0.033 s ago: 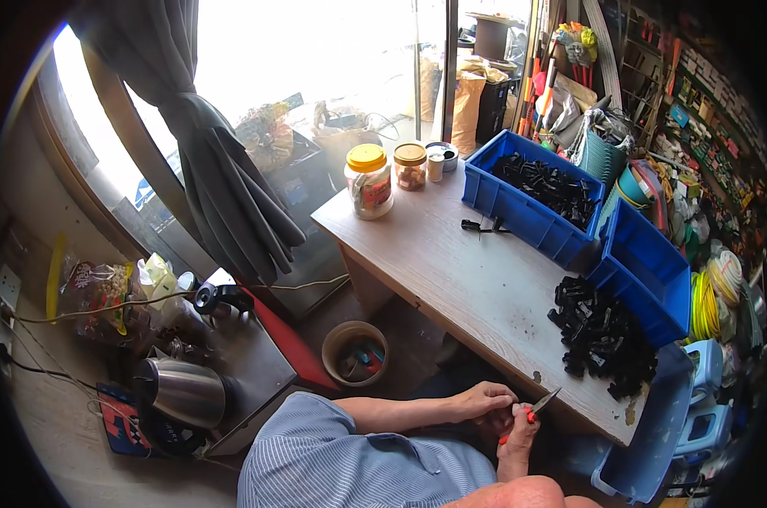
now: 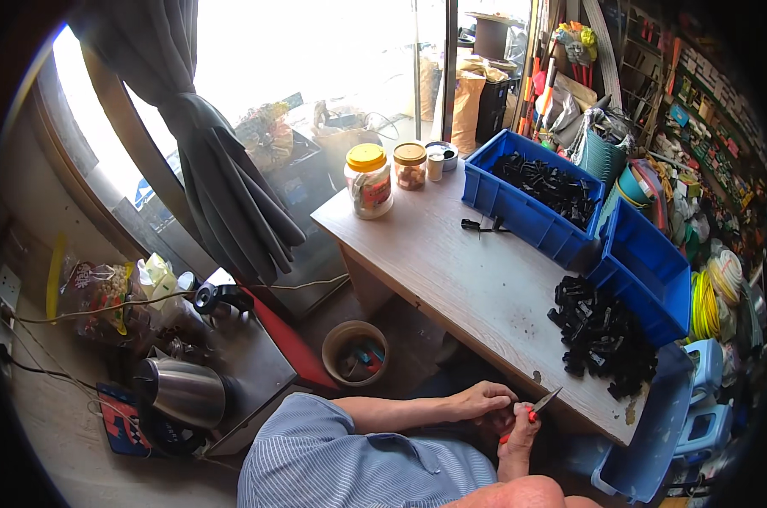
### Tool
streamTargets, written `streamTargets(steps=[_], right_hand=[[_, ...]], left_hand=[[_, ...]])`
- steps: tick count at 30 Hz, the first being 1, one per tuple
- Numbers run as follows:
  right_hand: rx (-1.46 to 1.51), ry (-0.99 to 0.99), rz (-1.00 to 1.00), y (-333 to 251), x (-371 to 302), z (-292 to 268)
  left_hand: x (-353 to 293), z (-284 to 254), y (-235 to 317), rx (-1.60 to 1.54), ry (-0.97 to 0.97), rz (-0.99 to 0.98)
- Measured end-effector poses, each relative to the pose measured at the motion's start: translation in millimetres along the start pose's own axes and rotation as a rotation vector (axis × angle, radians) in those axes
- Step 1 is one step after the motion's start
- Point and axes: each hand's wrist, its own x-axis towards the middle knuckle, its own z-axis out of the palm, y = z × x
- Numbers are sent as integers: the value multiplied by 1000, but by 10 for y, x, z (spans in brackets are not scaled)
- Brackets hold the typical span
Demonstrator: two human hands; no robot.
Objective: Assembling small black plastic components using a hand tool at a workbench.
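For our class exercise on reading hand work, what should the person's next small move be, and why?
Probably turn the red-handled scissors carefully inward with the right hand. Their tip points away from the left hand, toward the table, while the two hands sit close together. The left fingers are curled; whatever they may hold is hidden, so this is tentative.

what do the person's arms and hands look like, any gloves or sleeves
The left hand and right hand are bare, with no gloves. The left sleeve is short, blue-grey with fine pale stripes, leaving the left forearm uncovered. No watch shows on the left wrist; rings are too small to tell.
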Motion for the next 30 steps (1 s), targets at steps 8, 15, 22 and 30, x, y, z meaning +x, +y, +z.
streamTargets(steps=[8,15,22,30], right_hand=[[88,-83,56,-43,-19,58],[88,-56,51,-3,-81,0],[92,-74,31,-22,-207,54],[38,-43,81,-10,-40,162]], left_hand=[[-138,-176,-18,49,-177,239],[-189,-89,28,704,-53,574],[-204,-10,-66,784,-5,698],[-139,38,-63,800,230,548]])
